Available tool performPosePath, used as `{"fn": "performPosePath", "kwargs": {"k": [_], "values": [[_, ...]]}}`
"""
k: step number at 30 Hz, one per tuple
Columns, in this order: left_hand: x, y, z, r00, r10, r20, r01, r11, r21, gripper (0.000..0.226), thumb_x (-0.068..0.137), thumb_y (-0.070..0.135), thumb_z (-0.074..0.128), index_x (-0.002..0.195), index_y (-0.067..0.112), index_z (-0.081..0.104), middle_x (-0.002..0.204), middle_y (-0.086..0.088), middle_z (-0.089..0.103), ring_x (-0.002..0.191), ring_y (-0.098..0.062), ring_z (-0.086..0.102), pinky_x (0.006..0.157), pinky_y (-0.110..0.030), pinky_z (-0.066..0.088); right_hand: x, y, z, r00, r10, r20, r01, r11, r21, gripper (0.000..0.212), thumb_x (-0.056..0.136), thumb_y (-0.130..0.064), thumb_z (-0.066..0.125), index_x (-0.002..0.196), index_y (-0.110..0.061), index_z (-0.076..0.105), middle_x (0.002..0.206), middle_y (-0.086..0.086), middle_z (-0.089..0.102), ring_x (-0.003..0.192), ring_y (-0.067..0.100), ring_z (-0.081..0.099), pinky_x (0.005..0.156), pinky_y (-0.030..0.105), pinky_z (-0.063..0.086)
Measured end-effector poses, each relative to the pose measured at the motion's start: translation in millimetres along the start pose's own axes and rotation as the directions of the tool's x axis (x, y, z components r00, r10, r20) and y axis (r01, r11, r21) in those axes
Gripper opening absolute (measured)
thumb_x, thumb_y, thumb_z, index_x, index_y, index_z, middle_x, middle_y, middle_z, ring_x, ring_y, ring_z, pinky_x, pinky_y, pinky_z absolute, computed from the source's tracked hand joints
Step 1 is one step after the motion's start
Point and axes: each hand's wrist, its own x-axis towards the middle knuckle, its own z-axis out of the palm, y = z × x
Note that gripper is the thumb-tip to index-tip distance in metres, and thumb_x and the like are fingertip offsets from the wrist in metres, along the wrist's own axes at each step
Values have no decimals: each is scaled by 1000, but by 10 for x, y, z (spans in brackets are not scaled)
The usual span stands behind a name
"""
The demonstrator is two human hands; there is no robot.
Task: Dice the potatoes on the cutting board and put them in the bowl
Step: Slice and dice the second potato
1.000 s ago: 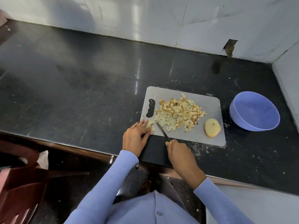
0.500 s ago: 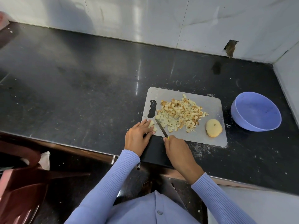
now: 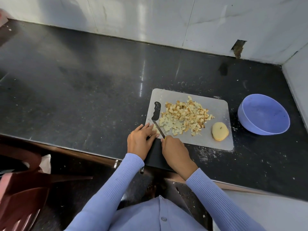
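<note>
My bench (image 3: pixel 83 90) is dark polished stone, flecked with pale crumbs. Directly on it lie a grey cutting board (image 3: pixel 218 110) and, just right of it, a lilac bowl (image 3: pixel 250 125).

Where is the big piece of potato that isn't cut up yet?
In the head view, the uncut potato piece sits on the cutting board at its right end, between the pile of diced potato and the purple bowl.
</note>
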Motion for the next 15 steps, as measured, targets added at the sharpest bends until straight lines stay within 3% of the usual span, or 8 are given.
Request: {"fn": "performPosePath", "kwargs": {"k": [6, 15], "values": [[-6, 46, 18, 1000, -13, -5, 13, 1000, 16, 15, 66, 8, 84, 78, 8, 76, 96, -8, 72, 93, -26, 69, 85, -41, 54, -105, 79, -27, 999, 8, 44, -6, 999, -43, 35, 105, -31, 28, 111, -5, 50, 109, 16, 59, 101, 34, 56, 69, 33, 35], [-8, 62, 1, 1000, -10, 4, 9, 1000, 21, 13, 69, 9, 83, 80, 7, 76, 99, -8, 71, 96, -22, 68, 88, -41, 54, -407, 295, -6, 999, 25, 33, -20, 991, -130, 32, 105, -33, 24, 106, -11, 46, 103, 10, 62, 95, 30, 60, 67, 33, 36]]}}
